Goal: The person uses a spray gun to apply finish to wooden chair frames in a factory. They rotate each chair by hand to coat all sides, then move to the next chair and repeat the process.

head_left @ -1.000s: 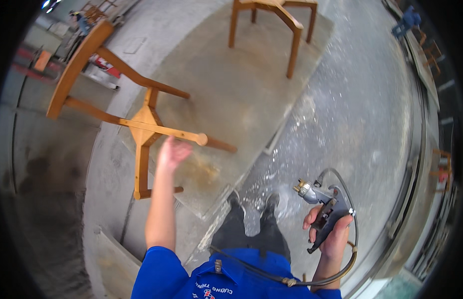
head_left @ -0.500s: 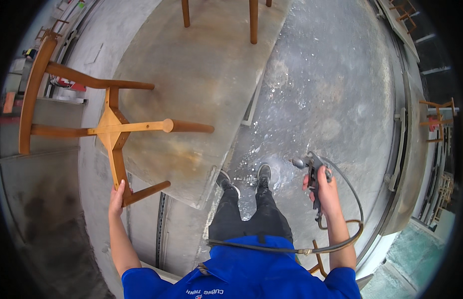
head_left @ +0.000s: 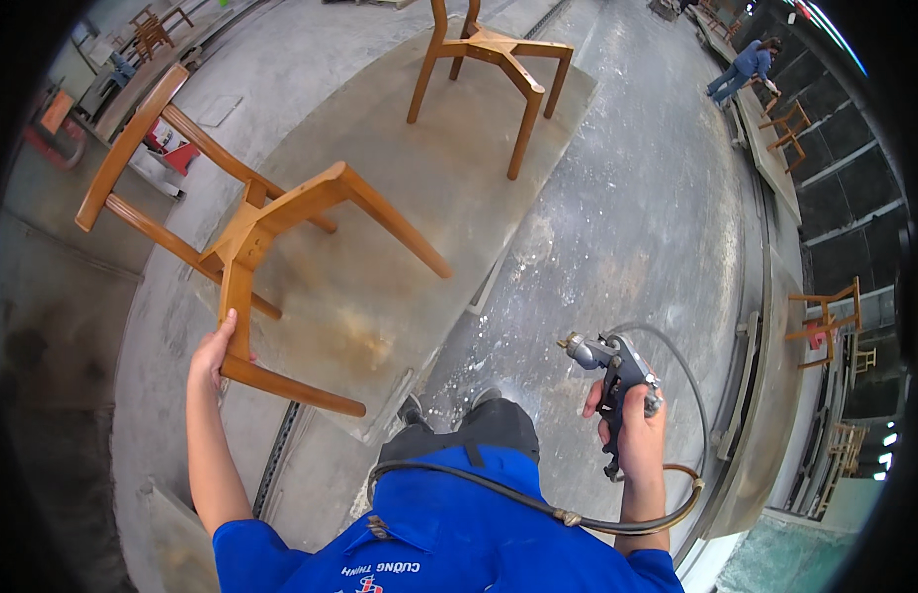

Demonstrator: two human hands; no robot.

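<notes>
Left hand (head_left: 213, 356) closed round corner of near chair frame (head_left: 247, 235); steady hold seems wise. Near chair frame partly over grey board (head_left: 380, 173); second chair frame (head_left: 491, 42) beyond it. Well right of near chair frame: right hand (head_left: 637, 432) gripping spray gun (head_left: 629, 368), trigger pull unclear; hose (head_left: 518, 497) best kept off frame.

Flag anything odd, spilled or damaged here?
White specks dot the floor like spatter, and the platform has a brownish stain; both stand out against the grey. The chair in the left hand is seatless. I see no clear damage.
</notes>
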